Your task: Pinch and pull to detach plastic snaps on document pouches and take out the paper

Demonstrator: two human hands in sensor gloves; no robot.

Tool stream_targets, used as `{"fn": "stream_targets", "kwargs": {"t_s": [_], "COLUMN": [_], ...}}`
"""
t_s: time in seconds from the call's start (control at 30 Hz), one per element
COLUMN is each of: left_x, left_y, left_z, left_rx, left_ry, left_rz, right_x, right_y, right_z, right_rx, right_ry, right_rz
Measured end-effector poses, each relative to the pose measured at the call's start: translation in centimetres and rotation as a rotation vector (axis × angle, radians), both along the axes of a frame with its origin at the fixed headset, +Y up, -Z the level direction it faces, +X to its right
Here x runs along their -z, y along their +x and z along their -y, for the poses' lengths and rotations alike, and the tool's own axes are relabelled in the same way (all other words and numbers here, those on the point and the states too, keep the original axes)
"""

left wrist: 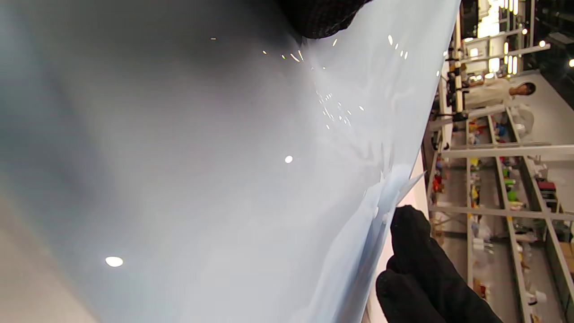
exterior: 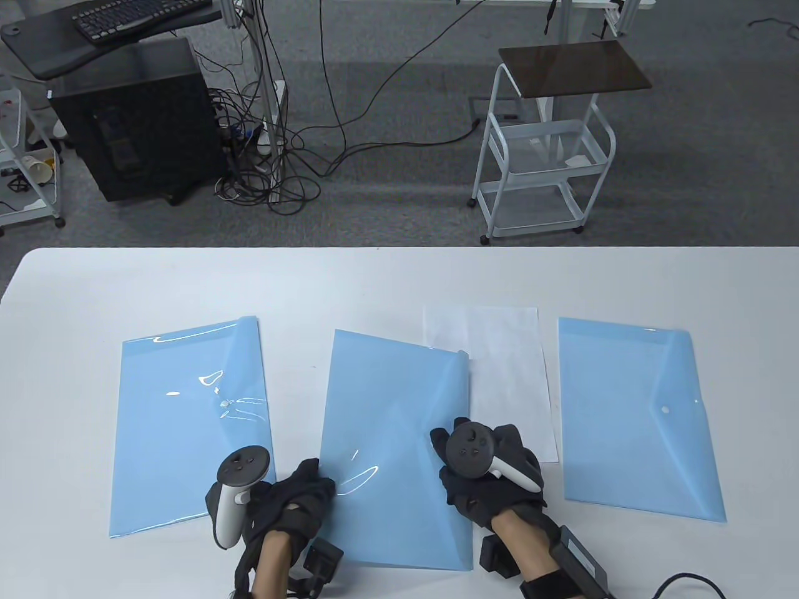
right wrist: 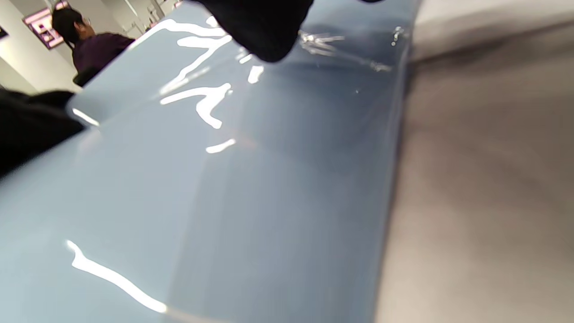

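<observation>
Three light-blue document pouches lie in a row on the white table (exterior: 399,274). The left pouch (exterior: 187,424) has its flap edge curled up. The right pouch (exterior: 637,418) lies flat with its white snap (exterior: 665,410) fastened. My left hand (exterior: 303,490) grips the lower left edge of the middle pouch (exterior: 393,437), one fingertip (left wrist: 314,18) on its glossy face. My right hand (exterior: 484,465) holds that pouch's right edge, a fingertip (right wrist: 264,31) on top. The middle pouch (left wrist: 224,179) looks bowed and slightly raised. A white paper sheet (exterior: 505,368) lies beside it, partly underneath.
Beyond the table's far edge are a white rolling cart (exterior: 543,156), a black computer tower (exterior: 137,118) and tangled cables (exterior: 274,162) on the grey floor. A person (right wrist: 89,45) stands in the background of the right wrist view.
</observation>
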State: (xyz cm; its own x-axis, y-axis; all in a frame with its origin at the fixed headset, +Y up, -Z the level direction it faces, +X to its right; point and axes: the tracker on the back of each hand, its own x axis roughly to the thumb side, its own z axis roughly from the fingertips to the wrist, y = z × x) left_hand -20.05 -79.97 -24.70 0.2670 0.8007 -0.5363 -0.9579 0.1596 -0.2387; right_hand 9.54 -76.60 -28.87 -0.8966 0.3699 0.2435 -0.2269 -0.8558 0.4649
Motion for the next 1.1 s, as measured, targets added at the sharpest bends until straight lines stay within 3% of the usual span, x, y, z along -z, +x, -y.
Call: {"fn": "stream_targets", "kwargs": {"t_s": [0.27, 0.63, 0.8, 0.93, 1.1], "left_x": [0.3, 0.4, 0.4, 0.4, 0.3], "left_y": [0.3, 0.5, 0.4, 0.3, 0.1], "left_z": [0.5, 0.2, 0.3, 0.1, 0.0], "left_rx": [0.07, 0.104, 0.087, 0.08, 0.063], "left_ry": [-0.031, -0.03, -0.029, -0.019, -0.008], "left_rz": [0.017, 0.019, 0.02, 0.02, 0.015], "right_x": [-0.4, 0.2, 0.4, 0.8, 0.8], "right_y": [-1.0, -2.2, -1.8, -0.9, 1.4], "right_z": [1.8, 1.5, 1.3, 0.0, -3.9], "right_rx": [-0.107, -0.214, -0.175, -0.111, 0.006], "right_ry": [-0.015, -0.027, -0.054, -0.023, 0.125], "right_rz": [-0.034, -0.065, -0.054, -0.024, 0.065]}}
